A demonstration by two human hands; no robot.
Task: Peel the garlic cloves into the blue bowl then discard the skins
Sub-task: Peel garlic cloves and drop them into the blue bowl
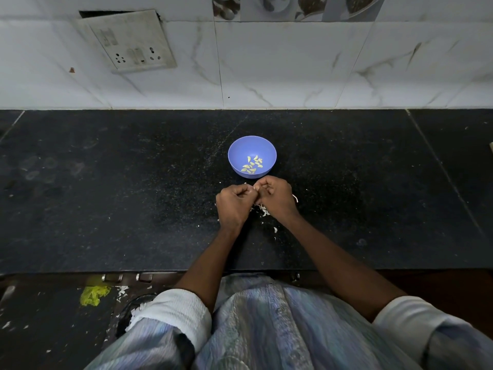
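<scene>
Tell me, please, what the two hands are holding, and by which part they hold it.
The left hand and right hand meet with fingers curled, pinching something small and whitish between their fingertips. It is mostly hidden; probably a garlic clove, but the part cannot be told.

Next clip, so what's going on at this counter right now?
A person is peeling garlic over a black counter. The left hand and right hand meet just in front of the blue bowl, fingers curled, apparently working on a small clove that is mostly hidden. Several peeled cloves already lie in the bowl. Loose white skins are scattered on the counter under the hands, not yet discarded.
</scene>
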